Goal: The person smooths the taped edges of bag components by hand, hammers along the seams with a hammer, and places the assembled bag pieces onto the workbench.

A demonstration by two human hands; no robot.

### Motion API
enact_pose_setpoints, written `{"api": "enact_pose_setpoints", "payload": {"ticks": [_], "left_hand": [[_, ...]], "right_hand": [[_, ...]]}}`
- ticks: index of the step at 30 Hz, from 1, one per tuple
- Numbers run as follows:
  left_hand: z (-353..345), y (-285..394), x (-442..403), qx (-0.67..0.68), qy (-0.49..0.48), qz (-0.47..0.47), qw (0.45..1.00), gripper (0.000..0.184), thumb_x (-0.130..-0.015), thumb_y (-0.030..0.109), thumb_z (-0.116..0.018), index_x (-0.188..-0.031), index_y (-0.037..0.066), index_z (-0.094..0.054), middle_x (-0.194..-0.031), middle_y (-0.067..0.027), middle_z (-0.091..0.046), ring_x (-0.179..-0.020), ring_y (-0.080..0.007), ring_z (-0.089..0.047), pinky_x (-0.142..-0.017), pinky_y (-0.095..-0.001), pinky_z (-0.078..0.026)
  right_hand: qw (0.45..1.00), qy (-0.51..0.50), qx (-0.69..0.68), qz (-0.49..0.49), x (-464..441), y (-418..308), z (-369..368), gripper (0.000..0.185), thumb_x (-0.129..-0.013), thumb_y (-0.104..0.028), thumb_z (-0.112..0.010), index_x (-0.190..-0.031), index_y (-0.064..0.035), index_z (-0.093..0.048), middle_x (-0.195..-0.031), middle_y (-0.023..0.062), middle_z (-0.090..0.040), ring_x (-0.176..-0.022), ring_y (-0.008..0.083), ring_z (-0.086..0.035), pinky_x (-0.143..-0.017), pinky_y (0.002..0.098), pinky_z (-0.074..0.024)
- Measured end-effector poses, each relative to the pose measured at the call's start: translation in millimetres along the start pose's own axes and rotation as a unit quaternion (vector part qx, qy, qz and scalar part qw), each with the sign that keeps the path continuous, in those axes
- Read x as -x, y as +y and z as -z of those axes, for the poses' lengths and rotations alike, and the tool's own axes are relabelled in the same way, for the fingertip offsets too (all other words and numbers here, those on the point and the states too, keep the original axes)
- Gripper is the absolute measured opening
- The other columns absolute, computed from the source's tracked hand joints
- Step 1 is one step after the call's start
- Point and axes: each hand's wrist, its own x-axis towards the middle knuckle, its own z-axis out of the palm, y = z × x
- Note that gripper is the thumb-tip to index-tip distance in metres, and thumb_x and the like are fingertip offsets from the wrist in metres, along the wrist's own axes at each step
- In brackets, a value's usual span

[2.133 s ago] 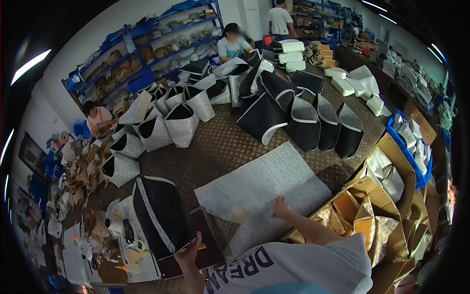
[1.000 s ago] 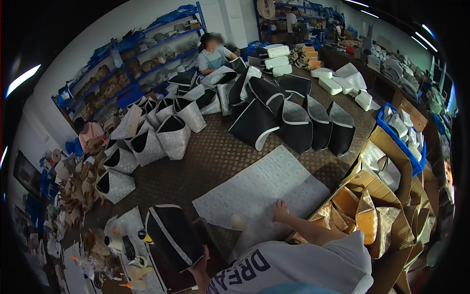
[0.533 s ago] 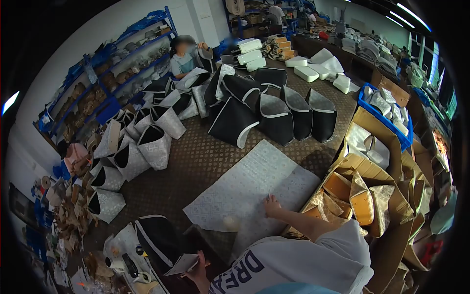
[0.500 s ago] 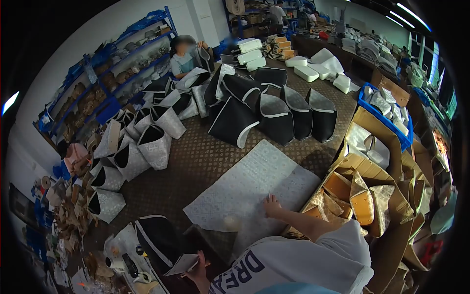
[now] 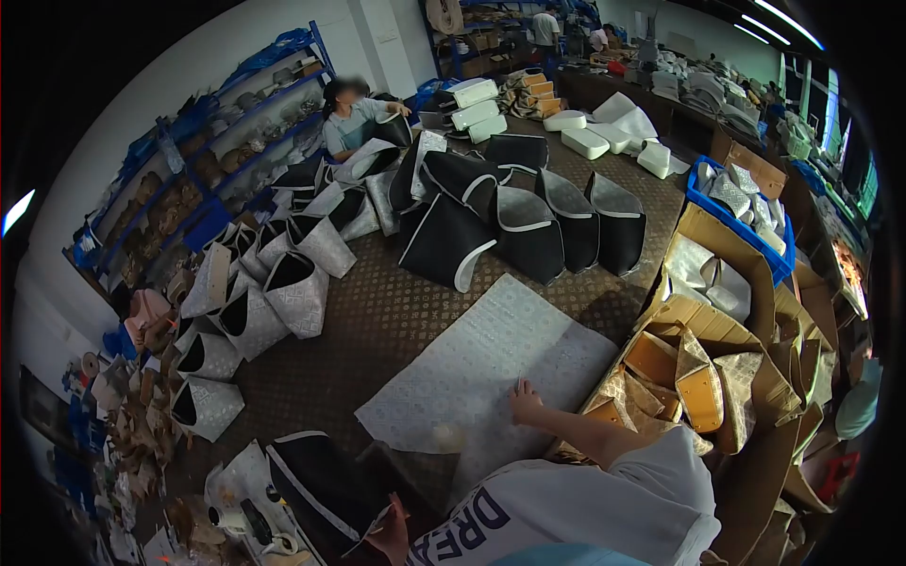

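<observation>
My left hand (image 5: 389, 533), low in the view, grips the near edge of a black bag piece (image 5: 321, 486) with light piping. That piece lies tilted beside a white sewing machine (image 5: 247, 521). My right hand (image 5: 527, 406) rests on a silver patterned sheet (image 5: 481, 358), fingers drawn together. Something small and thin shows at its fingertips, too small to name. The sheet lies flat on the dark patterned table (image 5: 387, 297), its near end partly covered by my sleeve.
Black bag pieces (image 5: 528, 231) and silver bag pieces (image 5: 250, 316) stand across the table. At right are a cardboard box (image 5: 698, 231) holding gold-patterned pieces and a blue crate (image 5: 741, 231). A co-worker (image 5: 354, 123) sits at the far side by shelves (image 5: 212, 141).
My left hand has turned the black bag piece, so its pale flap no longer shows. My right hand stays on the sheet. The co-worker has lowered a dark piece and stretched an arm sideways.
</observation>
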Motion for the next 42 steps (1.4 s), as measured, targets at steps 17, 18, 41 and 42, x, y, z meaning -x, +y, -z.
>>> {"api": "enact_pose_setpoints", "payload": {"ticks": [17, 18, 41, 42], "left_hand": [[35, 15, -9, 0.12, 0.101, -0.019, 0.987, 0.06, -0.079, 0.029, -0.073, -0.126, -0.002, -0.054, -0.126, -0.0182, -0.057, -0.119, -0.0375, -0.051, -0.113, -0.0597, -0.036], [36, 14, -9, 0.074, 0.076, -0.025, 0.994, 0.06, -0.08, 0.03, -0.072, -0.126, -0.003, -0.053, -0.126, -0.0183, -0.057, -0.119, -0.0375, -0.051, -0.112, -0.0599, -0.036], [9, 7, -3, -0.061, 0.033, -0.023, 0.997, 0.07, -0.082, 0.038, -0.071, -0.138, 0.004, -0.046, -0.137, -0.0162, -0.051, -0.126, -0.0394, -0.047, -0.11, -0.0604, -0.037], [7, 10, -6, -0.053, 0.053, -0.026, 0.997, 0.068, -0.083, 0.04, -0.069, -0.137, 0.006, -0.047, -0.138, -0.0158, -0.051, -0.125, -0.0392, -0.047, -0.109, -0.0611, -0.037]], "right_hand": [[1.0, -0.002, 0.005, 0.003, 2, 2, -2, 0.026, -0.089, -0.023, -0.059, -0.113, -0.0139, -0.065, -0.11, 0.0158, -0.068, -0.087, 0.0314, -0.069, -0.074, 0.0431, -0.055], [1.0, -0.002, 0.006, 0.004, 2, 3, -2, 0.026, -0.089, -0.023, -0.059, -0.113, -0.0138, -0.065, -0.11, 0.0158, -0.068, -0.087, 0.0314, -0.069, -0.074, 0.0431, -0.055], [0.999, 0.009, -0.03, 0.036, -9, 1, 2, 0.026, -0.091, -0.027, -0.058, -0.112, -0.0136, -0.066, -0.111, 0.0164, -0.068, -0.088, 0.0321, -0.069, -0.075, 0.0429, -0.0551], [0.997, 0.016, -0.057, 0.047, -15, 4, 5, 0.026, -0.091, -0.027, -0.058, -0.112, -0.0136, -0.066, -0.111, 0.0164, -0.068, -0.088, 0.0321, -0.069, -0.075, 0.0429, -0.0551]]}}
